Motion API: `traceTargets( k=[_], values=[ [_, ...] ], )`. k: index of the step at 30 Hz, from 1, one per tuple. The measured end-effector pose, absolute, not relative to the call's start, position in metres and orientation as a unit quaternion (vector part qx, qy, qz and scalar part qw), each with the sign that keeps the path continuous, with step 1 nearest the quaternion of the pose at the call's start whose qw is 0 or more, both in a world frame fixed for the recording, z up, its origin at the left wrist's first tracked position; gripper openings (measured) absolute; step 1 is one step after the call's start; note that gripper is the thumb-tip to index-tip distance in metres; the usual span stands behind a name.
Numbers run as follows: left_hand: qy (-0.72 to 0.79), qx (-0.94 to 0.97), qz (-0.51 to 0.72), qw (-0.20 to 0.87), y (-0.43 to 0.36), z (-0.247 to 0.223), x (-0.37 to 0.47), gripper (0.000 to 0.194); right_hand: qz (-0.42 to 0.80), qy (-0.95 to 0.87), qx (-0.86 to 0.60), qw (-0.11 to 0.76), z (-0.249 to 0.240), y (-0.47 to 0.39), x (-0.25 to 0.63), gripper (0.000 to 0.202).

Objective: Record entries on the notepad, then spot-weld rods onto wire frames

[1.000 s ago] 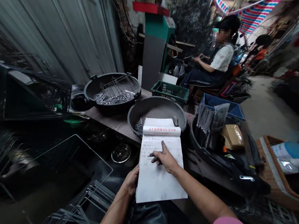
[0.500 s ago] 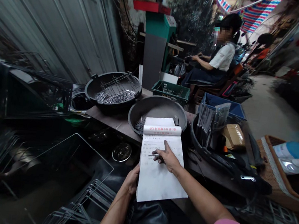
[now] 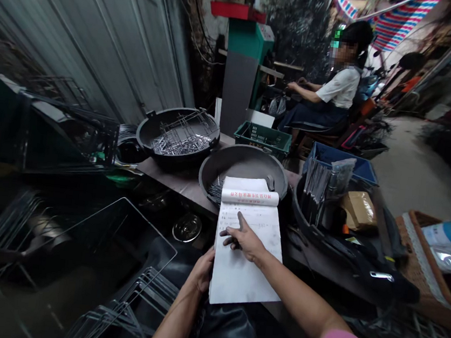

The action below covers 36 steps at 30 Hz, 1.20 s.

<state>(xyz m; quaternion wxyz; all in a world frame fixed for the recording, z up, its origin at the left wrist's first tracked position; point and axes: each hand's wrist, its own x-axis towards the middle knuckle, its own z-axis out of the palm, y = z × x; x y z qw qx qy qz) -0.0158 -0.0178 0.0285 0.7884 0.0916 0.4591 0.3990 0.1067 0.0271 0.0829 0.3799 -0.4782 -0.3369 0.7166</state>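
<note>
head view: shows a notepad at about six o'clock, raised above glossy black material on the lap and, from this angle, overlapping the near rim of a round dark pan on the counter. held at its eight-o'clock edge by the left grip, closed around the side. spread above it at centre, the right grip: index finger stretched toward eleven o'clock, others loosely bent; cannot tell whether pressing the paper or pinching something thin.

should handle as light overall, floppy in single sheets, stiffer as a stack; likely to crease, tear or take smudges from darkened fingertips. best taken by a side edge, thumb on top and fingers flat beneath, or by the folded-over pages at its twelve o'clock. might sag along the unsupported three-o'clock side.

cannot see the left grip's fingers under the pad, nor its back. cannot read the faint handwriting. loses part of the thin metal rods in the pan behind the paper, and wire frames at seven o'clock to shadow and the bottom edge.
</note>
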Motion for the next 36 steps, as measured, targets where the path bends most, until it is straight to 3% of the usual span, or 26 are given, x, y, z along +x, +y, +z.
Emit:
traceTargets(
  k=[36],
  values=[
    [0.435,0.071,0.404,0.801,-0.017,0.023,-0.015,0.05,0.734,-0.311,-0.478,0.369,0.084,0.038,0.088,0.083]
  ],
)
